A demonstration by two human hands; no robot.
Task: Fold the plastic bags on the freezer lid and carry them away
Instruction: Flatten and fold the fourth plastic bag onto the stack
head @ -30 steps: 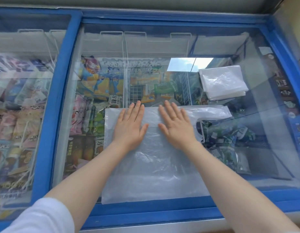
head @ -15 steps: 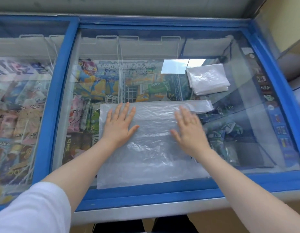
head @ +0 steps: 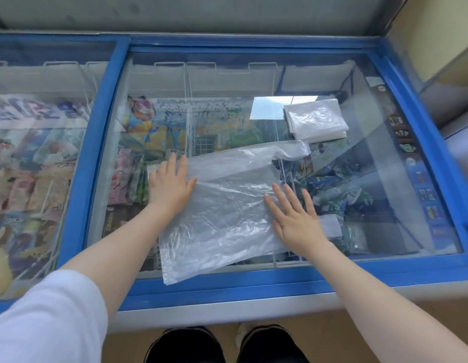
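A clear plastic bag (head: pixel 227 213) lies spread flat on the glass freezer lid (head: pixel 384 195), its handle end pointing right. My left hand (head: pixel 170 184) presses flat on the bag's left edge, fingers apart. At the bag's right edge my right hand (head: pixel 295 218) lies flat as well, palm down and fingers spread. Neither hand grips the plastic. A stack of folded plastic bags (head: pixel 316 123) rests on the lid farther back, to the right.
The lid's blue frame (head: pixel 253 280) runs along the front edge, and a blue bar (head: pixel 96 142) divides it from a second glass lid on the left. Packaged ice creams show under the glass. My shoes are on the floor below.
My hands have slid apart from the bag's middle to its left and right edges. The bag now sits slightly skewed on the lid.
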